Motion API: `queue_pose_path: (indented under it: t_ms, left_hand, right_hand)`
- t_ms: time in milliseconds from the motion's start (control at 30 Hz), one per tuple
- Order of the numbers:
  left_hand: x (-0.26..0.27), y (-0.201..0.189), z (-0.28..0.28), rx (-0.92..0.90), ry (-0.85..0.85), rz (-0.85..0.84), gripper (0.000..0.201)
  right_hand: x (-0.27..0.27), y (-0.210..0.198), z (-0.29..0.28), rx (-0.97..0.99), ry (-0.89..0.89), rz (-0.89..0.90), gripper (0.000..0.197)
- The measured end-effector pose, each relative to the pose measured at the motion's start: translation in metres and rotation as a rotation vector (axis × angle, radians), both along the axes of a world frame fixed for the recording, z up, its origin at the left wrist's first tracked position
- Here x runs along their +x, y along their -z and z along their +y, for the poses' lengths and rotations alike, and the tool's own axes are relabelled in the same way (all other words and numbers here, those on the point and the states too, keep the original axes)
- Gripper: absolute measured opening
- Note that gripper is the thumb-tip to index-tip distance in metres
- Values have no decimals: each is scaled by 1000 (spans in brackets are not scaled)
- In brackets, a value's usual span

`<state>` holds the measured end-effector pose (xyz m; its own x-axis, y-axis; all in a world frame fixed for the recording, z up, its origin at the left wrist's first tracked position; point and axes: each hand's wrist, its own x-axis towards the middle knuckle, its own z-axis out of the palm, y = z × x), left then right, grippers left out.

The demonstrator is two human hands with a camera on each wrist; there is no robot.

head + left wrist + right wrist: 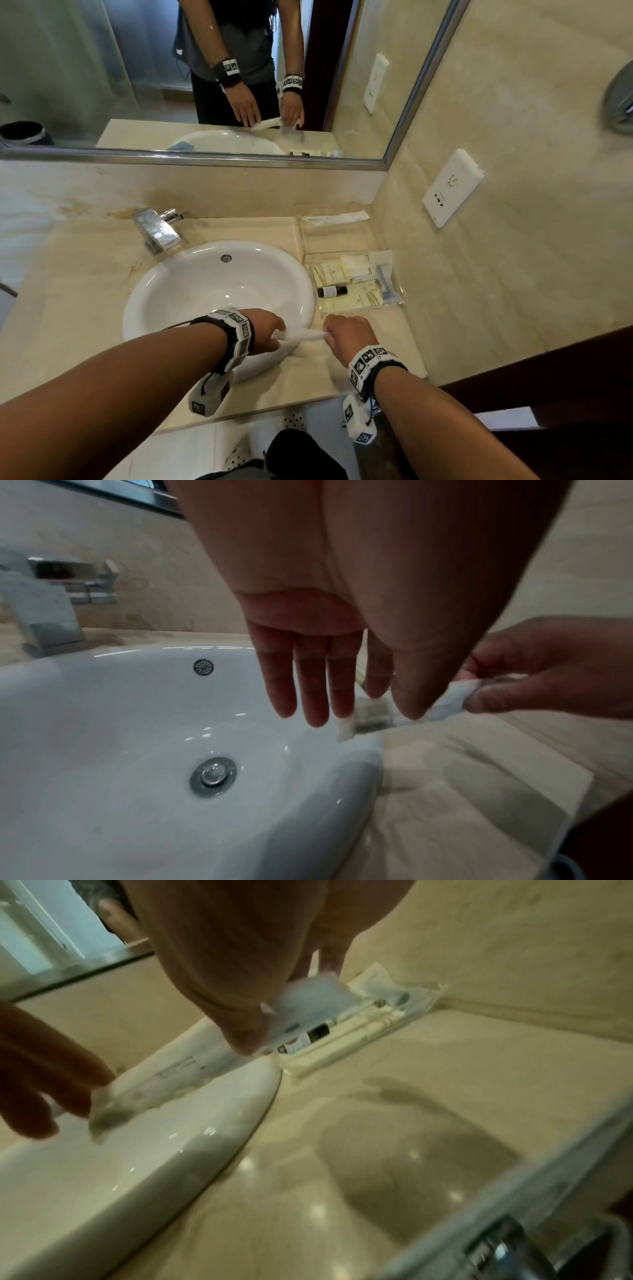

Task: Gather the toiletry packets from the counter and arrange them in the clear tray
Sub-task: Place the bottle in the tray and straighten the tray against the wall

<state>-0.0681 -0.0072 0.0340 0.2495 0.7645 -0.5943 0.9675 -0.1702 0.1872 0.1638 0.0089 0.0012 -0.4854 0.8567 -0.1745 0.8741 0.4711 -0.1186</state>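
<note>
A long white packet [301, 335] [445, 699] [192, 1069] hangs level over the sink's right rim, between my two hands. My right hand [329, 334] [479, 693] [291, 1001] pinches its right end between thumb and fingers. My left hand [274, 334] [366, 718] [85, 1104] has straight fingers that touch the packet's left end. The clear tray [400, 301] [424, 999] stands beyond the hands against the right wall. Its near compartment holds cream packets [356, 270], a small dark bottle [332, 291] and a blue razor [383, 281]. Another long packet [337, 218] lies in the far compartment.
The white sink [171, 291] [103, 723] fills the counter's middle, with a chrome faucet [157, 233] behind it. A mirror spans the back wall and a wall socket [452, 188] sits on the right wall. The counter's front edge [274, 407] is just below my wrists.
</note>
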Motion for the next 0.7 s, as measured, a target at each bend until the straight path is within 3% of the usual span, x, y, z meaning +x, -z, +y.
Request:
queue_pose_path:
  t_ms: [200, 367, 467, 633, 700]
  left_hand:
    - [16, -12, 22, 111, -87, 41, 48]
    - [36, -16, 45, 47, -110, 45, 46]
    - [51, -18, 62, -18, -131, 14, 55]
    - [75, -9, 86, 60, -112, 0, 37]
    - [83, -2, 95, 85, -141, -49, 38]
  right_hand:
    - [15, -26, 30, -23, 53, 74, 6]
    - [38, -22, 54, -116, 75, 112, 14]
    - [51, -21, 73, -150, 61, 140, 12]
    - [69, -13, 106, -74, 46, 95, 5]
    - [74, -6, 122, -61, 25, 24, 15]
